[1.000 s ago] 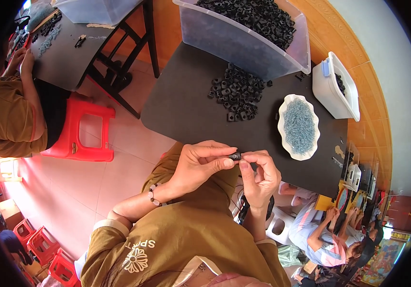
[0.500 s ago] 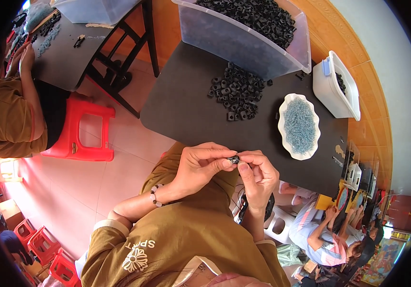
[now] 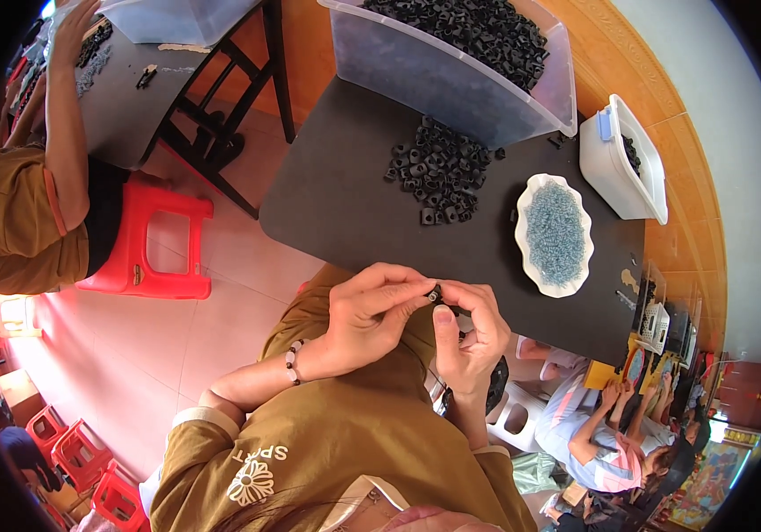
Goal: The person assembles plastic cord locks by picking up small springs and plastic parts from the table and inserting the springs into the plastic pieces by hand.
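A small black plastic part [image 3: 434, 295] with a pale spot on its face is held up over my lap, near the table's front edge. My left hand [image 3: 364, 317] pinches it between thumb and fingertips from the left. My right hand [image 3: 473, 346] meets it from the other side, the index fingertip against it and the thumb just below. Something small and dark shows by the curled right fingers; I cannot tell what it is. Beyond the hands lie a pile of black plastic parts [image 3: 440, 173] and a white scalloped dish [image 3: 523, 232] of tiny pale blue pieces [image 3: 555, 232].
A large clear bin [image 3: 451, 97] of black parts stands on the dark table [image 3: 336, 168]. Right of it is a white tub [image 3: 615, 173]. At left, a co-worker [image 3: 26, 213] sits on a red stool [image 3: 167, 257] at another table. More people [image 3: 593, 434] sit at lower right.
My right thumb has dropped away from the part and points more upright. The part has turned a little between my fingers. The co-worker at left has raised an arm.
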Demonstrator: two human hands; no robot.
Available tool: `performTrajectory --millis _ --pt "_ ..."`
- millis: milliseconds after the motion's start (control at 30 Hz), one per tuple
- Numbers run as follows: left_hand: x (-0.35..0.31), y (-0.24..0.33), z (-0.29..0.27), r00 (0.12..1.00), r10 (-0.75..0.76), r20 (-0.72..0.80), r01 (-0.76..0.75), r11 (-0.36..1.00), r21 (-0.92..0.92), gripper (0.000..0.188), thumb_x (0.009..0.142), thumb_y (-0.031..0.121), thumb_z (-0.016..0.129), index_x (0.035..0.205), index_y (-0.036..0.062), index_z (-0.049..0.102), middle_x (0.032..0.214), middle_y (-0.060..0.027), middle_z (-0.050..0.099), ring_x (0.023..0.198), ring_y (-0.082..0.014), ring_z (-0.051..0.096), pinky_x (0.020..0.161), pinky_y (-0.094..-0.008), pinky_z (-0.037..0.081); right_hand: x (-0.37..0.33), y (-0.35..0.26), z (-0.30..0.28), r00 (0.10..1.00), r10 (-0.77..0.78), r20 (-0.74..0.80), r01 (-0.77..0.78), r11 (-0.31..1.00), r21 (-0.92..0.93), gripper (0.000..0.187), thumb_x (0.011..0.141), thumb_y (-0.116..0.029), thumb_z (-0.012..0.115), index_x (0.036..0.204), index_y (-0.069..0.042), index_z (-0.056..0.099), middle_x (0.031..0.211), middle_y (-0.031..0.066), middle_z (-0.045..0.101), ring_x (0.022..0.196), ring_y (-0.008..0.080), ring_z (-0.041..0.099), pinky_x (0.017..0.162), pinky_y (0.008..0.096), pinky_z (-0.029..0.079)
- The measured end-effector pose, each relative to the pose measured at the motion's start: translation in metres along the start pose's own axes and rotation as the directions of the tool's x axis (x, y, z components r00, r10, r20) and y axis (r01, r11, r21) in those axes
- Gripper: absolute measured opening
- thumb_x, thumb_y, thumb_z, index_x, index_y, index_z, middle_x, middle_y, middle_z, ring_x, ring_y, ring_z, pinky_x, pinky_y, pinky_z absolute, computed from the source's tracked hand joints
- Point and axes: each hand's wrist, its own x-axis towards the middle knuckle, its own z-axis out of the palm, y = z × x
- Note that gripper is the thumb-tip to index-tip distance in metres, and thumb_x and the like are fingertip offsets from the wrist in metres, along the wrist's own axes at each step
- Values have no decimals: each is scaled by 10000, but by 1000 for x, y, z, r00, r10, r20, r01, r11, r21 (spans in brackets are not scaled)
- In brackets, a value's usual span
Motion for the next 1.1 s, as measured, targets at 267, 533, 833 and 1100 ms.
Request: performTrajectory --millis 267,533,833,1100 --pt "2 -1 4 984 174 -23 -167 968 190 275 808 -78 753 1071 4 752 1021 -93 694 818 -156 694 653 -239 588 7 0 3 999 46 -9 -47 990 -130 127 863 -64 750 971 -2 723 951 120 734 809 239 654 753 326 532" --pt "3 -15 7 963 258 -74 -245 957 153 273 796 -89 760 1050 11 759 1033 -101 698 843 -159 703 697 -236 598 6 1 9 994 41 -103 -56 988 -145 114 821 9 762 921 -19 716 907 85 735 765 228 650 715 311 518" --pt "0 -12 8 997 -9 -82 -8 978 -208 299 847 -99 704 1122 16 738 1123 -121 682 967 -175 701 842 -279 606 5 8 17 954 -233 -189 202 964 -171 202 770 65 757 935 -30 689 913 74 729 763 233 644 686 322 513" --pt "5 -5 2 991 -115 75 136 887 -440 257 887 -74 693 1132 -5 727 1149 -127 673 1015 -177 681 888 -277 587 3 12 12 926 -339 -165 306 931 -200 184 794 63 737 940 -9 651 905 107 711 764 263 611 704 333 507"
